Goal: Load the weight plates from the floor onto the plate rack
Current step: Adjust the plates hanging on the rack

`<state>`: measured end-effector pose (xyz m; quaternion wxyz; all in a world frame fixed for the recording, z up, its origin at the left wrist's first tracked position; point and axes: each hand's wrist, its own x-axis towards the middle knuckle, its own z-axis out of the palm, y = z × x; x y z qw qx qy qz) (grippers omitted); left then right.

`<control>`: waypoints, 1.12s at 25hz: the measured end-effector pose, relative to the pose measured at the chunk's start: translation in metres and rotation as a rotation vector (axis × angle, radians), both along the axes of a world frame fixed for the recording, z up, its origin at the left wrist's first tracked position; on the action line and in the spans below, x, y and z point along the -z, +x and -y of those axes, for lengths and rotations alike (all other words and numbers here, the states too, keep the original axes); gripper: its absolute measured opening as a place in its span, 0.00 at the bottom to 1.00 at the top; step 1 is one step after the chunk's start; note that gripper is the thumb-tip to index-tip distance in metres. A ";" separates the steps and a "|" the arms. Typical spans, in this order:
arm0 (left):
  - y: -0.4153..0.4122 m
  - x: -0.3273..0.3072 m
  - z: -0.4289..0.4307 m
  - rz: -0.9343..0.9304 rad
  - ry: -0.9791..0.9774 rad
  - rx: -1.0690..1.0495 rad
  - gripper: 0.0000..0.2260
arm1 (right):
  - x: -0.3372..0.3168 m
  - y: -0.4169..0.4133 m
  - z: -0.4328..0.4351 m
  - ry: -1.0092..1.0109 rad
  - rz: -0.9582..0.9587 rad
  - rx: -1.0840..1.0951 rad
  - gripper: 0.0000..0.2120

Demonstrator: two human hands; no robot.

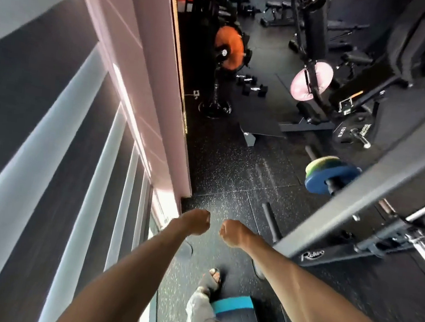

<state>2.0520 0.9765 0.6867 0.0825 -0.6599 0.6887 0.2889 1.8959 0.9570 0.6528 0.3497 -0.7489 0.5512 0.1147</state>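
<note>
My left hand [196, 220] and my right hand [232, 232] are stretched out in front of me over the speckled black floor, side by side, both curled into fists with nothing in them. Far ahead by the wall stands an upright plate rack [214, 103] carrying an orange plate [228, 48]. To the right, a blue plate [327, 179] and a yellow-green plate [320, 163] sit on a bar end near the floor. A black 10 kg plate [351, 130] hangs on a machine peg beyond them.
A grey machine frame [360, 192] slants across the right side. A pink plate [311, 80] and black dumbbells [252, 85] lie farther back. A wall with blinds runs along the left. A blue-edged black object [233, 303] lies by my foot [213, 279].
</note>
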 end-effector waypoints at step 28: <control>-0.241 0.010 0.837 0.081 0.092 1.135 0.13 | 0.012 -0.147 0.683 0.024 0.018 1.232 0.15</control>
